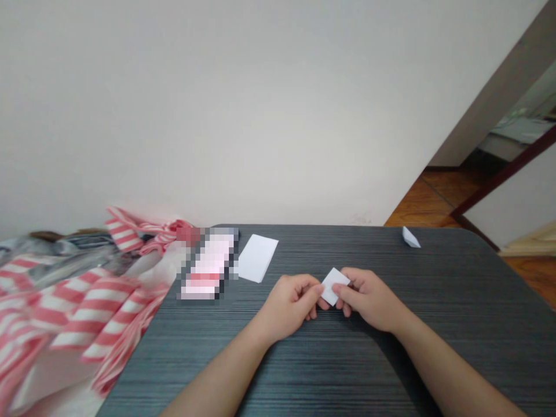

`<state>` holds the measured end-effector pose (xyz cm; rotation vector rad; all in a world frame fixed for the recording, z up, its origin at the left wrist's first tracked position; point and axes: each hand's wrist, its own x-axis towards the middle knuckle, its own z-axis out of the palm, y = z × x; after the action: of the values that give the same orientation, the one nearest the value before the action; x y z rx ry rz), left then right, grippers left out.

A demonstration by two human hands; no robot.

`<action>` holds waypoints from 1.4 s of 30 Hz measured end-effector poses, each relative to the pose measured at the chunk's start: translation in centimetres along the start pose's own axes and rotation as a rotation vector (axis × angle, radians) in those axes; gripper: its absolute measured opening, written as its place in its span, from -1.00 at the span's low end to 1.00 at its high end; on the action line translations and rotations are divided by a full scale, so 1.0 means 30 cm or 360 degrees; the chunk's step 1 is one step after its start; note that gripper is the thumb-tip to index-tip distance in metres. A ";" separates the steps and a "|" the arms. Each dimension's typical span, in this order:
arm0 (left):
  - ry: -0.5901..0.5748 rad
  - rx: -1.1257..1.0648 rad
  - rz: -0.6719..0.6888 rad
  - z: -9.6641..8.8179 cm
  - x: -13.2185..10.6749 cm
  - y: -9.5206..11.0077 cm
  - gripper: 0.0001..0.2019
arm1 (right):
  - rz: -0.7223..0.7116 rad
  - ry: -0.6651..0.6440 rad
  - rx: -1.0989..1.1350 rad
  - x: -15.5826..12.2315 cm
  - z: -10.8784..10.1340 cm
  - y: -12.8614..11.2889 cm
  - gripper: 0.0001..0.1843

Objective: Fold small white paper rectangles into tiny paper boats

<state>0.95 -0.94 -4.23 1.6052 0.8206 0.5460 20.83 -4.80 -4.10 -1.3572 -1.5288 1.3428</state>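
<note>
We see our left hand [289, 307] and right hand [369, 298] close together above the dark grey table [304, 370], and the fingertips of both hands pinch a small white paper square [335, 286] between them. Just beyond the hands, a white paper sheet [258, 258] lies flat beside a pixelated object [208, 266] too blurred to tell. Farther left is a heap of red-and-white striped material [87, 313], and near the table's far edge sits a small folded white paper [410, 237].

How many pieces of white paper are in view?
3. A small square is pinched between left hand and right hand, a flat sheet lies on the table by the blurred packet, a folded piece sits far right. Others may be hidden.
</note>
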 end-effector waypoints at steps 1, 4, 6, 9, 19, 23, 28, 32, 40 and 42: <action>0.0015 -0.0033 0.0003 0.001 0.000 0.000 -0.67 | 0.0016 -0.0003 0.0004 0.000 -0.001 0.001 -0.82; 0.0041 -0.0077 0.0030 0.002 0.000 -0.001 -0.65 | 0.0041 0.0001 0.0009 0.000 -0.002 0.005 -0.80; 0.0043 -0.0097 0.0038 0.001 0.001 -0.003 -0.61 | 0.0042 0.0006 0.0008 0.000 -0.003 0.007 -0.79; 0.0018 -0.0099 0.0002 0.002 0.002 -0.005 -0.62 | 0.0034 -0.0001 0.0019 0.001 -0.002 0.005 -0.79; -0.0053 0.0090 -0.0018 -0.001 -0.008 0.016 -0.64 | 0.0008 -0.0016 0.0082 0.005 0.009 0.015 -0.82; -0.0077 0.0053 -0.0025 -0.002 -0.010 0.018 -0.64 | -0.0003 -0.0071 0.0122 0.006 0.009 0.014 -0.87; -0.0066 0.0076 -0.0001 0.002 -0.006 0.008 -0.65 | -0.0024 -0.0087 0.0101 0.002 0.008 0.007 -0.86; -0.0088 0.0097 0.0037 0.005 -0.004 -0.006 -0.70 | -0.0041 -0.0104 0.0048 0.001 0.008 -0.002 -0.84; -0.0103 0.0091 0.0012 -0.001 -0.007 0.007 -0.68 | -0.0019 -0.0117 0.0029 0.001 0.018 -0.003 -0.81; -0.0083 0.0048 -0.0021 -0.002 -0.007 0.014 -0.69 | -0.0008 -0.0110 0.0070 0.004 0.017 0.004 -0.81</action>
<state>0.86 -1.10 -3.78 1.6342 0.8030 0.4823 20.36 -4.83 -4.35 -1.2915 -1.5380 1.4255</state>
